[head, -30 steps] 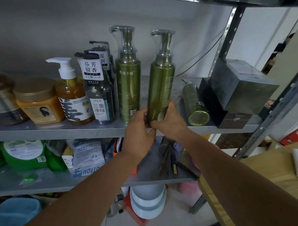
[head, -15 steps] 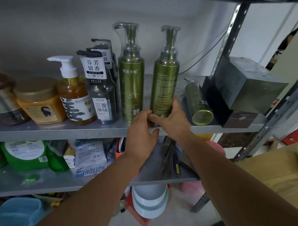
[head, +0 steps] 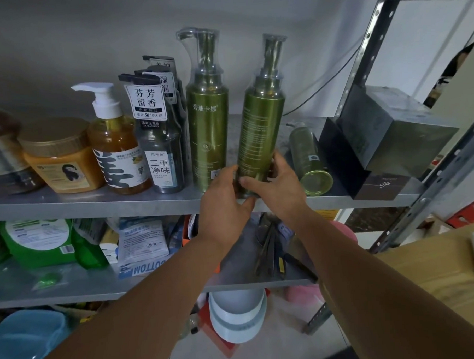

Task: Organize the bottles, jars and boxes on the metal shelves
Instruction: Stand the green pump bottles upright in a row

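The shelf is carrying a row of bottles and jars, with two stacked boxes sitting at its right end. A tall green bottle is tilting slightly right at the shelf's front edge, just beside its upright twin on the left and near a small bottle lying on its side to the right. Both hands are gripping the green bottle's base, the left hand curling round its left side and the right hand wrapping thumb and fingers round its right.
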